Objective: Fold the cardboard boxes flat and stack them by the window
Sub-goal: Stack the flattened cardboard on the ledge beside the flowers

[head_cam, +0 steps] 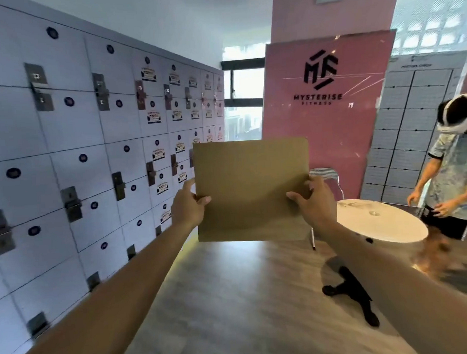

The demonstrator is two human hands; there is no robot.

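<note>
A first-person view down two bare outstretched arms in a room with a grey wood-look floor (232, 297). At centre, both hands hold up a flat brown cardboard (251, 189) sheet, upright and facing the camera, off the floor and touching nothing else.

The left hand (186, 205) grips the cardboard's 9 o'clock edge: thumb curled over the front face, fingers hidden behind. The right hand (312, 200) grips the 3 o'clock edge the same way, thumb on the front and fingers wrapped round the back. Each grip is narrow, pinched on the thin sheet.

Beyond the cardboard at 12 o'clock is a window (243, 96) with a dark frame, bright daylight behind it. From 8 to 11 o'clock a wall of pale lockers (78, 143) runs toward the window, with metal latches and small stickers on the doors. At 1 o'clock stands a pink banner (325, 98) with a black logo reading "MYSTERISE FITNESS".

At 3 o'clock, just beside the right forearm, is a round white surface (384, 223); its black base (352, 292) shows on the floor at 4 o'clock. A chair (328, 178) partly shows behind the right hand. At the far right edge a second person (451, 167) in a patterned shirt and a headset stands bent forward, near the round surface.
</note>
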